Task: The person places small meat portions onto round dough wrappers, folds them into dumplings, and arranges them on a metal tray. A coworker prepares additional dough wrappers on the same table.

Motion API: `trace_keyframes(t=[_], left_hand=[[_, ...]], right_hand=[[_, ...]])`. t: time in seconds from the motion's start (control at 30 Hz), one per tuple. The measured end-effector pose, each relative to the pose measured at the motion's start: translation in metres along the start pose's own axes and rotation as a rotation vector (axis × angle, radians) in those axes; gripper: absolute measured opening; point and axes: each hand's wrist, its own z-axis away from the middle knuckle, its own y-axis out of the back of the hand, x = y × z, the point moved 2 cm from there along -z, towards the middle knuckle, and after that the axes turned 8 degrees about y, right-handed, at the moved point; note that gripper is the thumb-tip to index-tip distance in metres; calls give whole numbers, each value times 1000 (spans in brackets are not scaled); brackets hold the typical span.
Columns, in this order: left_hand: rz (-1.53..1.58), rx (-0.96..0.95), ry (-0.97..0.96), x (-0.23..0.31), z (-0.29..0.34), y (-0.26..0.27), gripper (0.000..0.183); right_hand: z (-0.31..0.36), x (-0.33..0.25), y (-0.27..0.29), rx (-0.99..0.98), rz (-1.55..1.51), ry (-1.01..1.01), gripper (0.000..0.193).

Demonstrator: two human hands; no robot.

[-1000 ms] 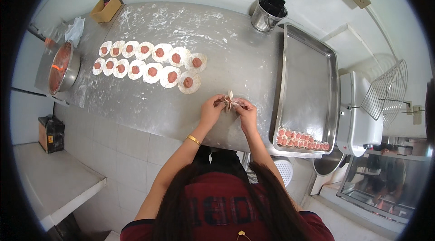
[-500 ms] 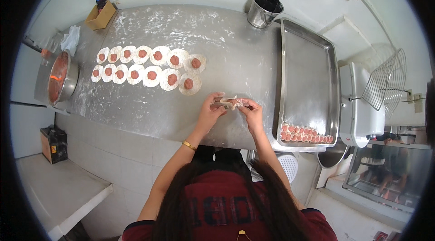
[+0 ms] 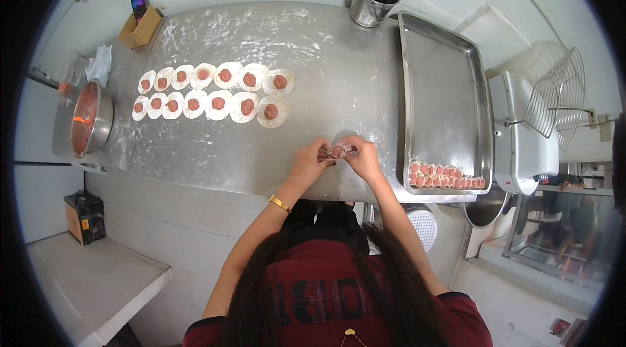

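Note:
Between my two hands is a dumpling [image 3: 338,151], a pale dough wrapper drawn up around pink filling. My left hand [image 3: 311,161] pinches its left side, and my right hand [image 3: 362,156] grips its right side. Fingers partly hide the wrapper. Up and to the left, two rows of flat round wrappers [image 3: 272,111], each with a dab of pink filling, lie on the metal table [image 3: 326,66]. Several open-topped dumplings [image 3: 447,176] stand packed together along the near end of a large metal tray [image 3: 403,105] on the right.
A metal bowl of pink filling [image 3: 83,122] sits at the left end. Along the back stand a cardboard box [image 3: 139,29] with a phone and a metal bucket [image 3: 370,11] holding something black. Right of the tray are a white machine [image 3: 521,138] and a wire rack [image 3: 554,102].
The wrapper has been gathered in tighter around its filling; its edges stuck out more before. Both hands stay close together in nearly the same place. The whole view has shifted slightly.

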Motion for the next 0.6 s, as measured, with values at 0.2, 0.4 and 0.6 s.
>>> trace_keyframes(t=[0.2,0.4,0.6], left_hand=[[-210,59,-80,4,0,-6,36],[-216,-18,-105,2,-4,-10,29],[-387,20,-83,14,-6,-12,32]], right_hand=[[4,-17,7,116,92,252,32],[13,-14,5,0,55,75,37],[16,-10,7,122,38,133,30]])
